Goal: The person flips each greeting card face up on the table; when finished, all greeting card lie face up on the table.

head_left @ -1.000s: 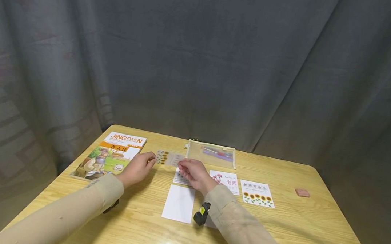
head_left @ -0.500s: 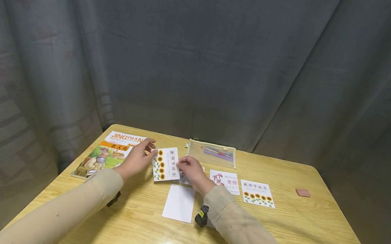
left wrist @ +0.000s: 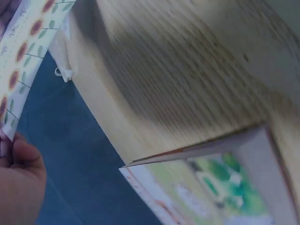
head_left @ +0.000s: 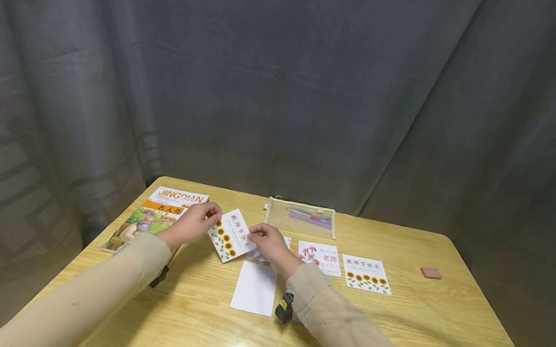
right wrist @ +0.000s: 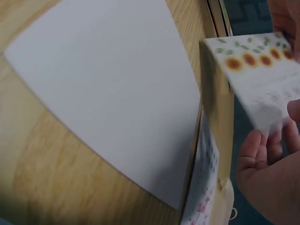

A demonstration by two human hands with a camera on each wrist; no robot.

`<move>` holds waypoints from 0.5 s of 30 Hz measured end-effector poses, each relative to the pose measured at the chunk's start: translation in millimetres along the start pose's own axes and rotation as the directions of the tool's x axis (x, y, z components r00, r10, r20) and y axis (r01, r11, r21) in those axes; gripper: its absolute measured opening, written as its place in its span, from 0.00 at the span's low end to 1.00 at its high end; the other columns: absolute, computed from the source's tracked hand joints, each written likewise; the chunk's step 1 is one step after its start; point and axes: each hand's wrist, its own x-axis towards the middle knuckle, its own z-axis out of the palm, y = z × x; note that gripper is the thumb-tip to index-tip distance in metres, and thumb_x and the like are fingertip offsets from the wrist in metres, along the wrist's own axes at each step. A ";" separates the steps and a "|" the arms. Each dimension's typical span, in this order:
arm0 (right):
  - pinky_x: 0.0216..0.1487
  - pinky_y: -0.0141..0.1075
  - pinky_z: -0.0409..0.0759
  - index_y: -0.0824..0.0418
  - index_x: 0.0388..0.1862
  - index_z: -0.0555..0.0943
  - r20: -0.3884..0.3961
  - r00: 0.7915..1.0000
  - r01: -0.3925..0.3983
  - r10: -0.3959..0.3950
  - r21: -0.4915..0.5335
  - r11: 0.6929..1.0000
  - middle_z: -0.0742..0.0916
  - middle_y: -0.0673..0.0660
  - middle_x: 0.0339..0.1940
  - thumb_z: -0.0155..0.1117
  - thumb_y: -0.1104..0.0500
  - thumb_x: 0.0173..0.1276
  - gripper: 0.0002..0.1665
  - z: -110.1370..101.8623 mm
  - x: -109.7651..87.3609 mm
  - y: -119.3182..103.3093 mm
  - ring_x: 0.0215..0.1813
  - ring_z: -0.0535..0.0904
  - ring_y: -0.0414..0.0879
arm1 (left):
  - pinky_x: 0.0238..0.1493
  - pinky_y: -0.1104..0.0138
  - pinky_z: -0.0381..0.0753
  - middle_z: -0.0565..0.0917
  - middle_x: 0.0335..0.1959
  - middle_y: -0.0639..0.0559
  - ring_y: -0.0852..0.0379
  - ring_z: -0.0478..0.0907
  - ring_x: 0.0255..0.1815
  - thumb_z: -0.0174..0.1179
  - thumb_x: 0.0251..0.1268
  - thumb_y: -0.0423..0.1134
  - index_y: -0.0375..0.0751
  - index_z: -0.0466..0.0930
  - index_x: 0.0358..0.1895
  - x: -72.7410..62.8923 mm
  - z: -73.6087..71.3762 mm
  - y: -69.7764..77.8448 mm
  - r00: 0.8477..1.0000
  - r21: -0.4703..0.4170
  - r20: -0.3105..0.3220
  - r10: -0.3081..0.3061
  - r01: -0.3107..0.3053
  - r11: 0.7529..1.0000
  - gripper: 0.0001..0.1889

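A white greeting card with sunflowers and Chinese writing is held tilted above the table between both hands. My left hand pinches it at its upper left corner, by the sunflowers. With thumb in front and fingers behind, my right hand grips the edge on the lettered side; the right wrist view shows that card between the two hands. Under the right hand lies another printed card, mostly covered. A blank white sheet lies nearer the front.
A carnation card and a second sunflower card lie to the right. Farther right sits a small pink block. At the back is a mesh zip pouch with pens. A book lies left, partly behind the left hand.
The sunflower card has gone from lying nearly flat to facing me, then turned clockwise with its lettered end lower. My left hand, near its edge earlier, now pinches its corner.
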 end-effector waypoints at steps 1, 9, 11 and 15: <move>0.42 0.38 0.80 0.69 0.52 0.80 -0.011 1.000 -0.015 0.016 0.022 1.000 0.80 0.55 0.37 0.65 0.63 0.73 0.13 0.4 0.1 0.5 0.39 0.78 0.46 | 0.34 0.62 0.73 0.82 0.35 0.43 0.55 0.72 0.33 0.54 0.79 0.30 0.33 0.80 0.42 0.0 -1.6 -1.2 0.999 -0.036 -0.017 -0.030 0.030 0.999 0.06; 0.40 0.33 0.86 0.72 0.49 0.78 -0.054 0.994 -0.076 0.092 0.241 0.967 0.84 0.57 0.36 0.62 0.68 0.73 0.09 11.3 -0.2 4.8 0.35 0.83 0.43 | 0.35 0.63 0.70 0.80 0.38 0.42 0.53 0.69 0.34 0.52 0.80 0.32 0.29 0.78 0.46 -0.6 -5.3 -10.2 0.970 -0.232 -0.071 -0.231 0.209 0.950 0.08; 0.39 0.32 0.86 0.72 0.47 0.78 -0.077 0.993 -0.070 0.093 0.257 0.964 0.84 0.56 0.35 0.62 0.70 0.73 0.08 14.6 0.2 6.0 0.34 0.82 0.41 | 0.35 0.63 0.71 0.80 0.38 0.42 0.54 0.69 0.34 0.52 0.79 0.31 0.29 0.78 0.46 -2.6 -3.7 -11.8 0.966 -0.238 -0.062 -0.252 0.231 0.943 0.08; 0.36 0.30 0.85 0.72 0.47 0.79 -0.124 0.987 -0.067 0.103 0.268 0.961 0.86 0.57 0.32 0.63 0.70 0.71 0.08 20.1 1.5 8.4 0.30 0.82 0.40 | 0.31 0.61 0.71 0.81 0.37 0.40 0.53 0.69 0.29 0.52 0.78 0.29 0.27 0.78 0.46 -9.2 -2.6 -15.6 0.960 -0.194 -0.034 -0.279 0.268 0.944 0.08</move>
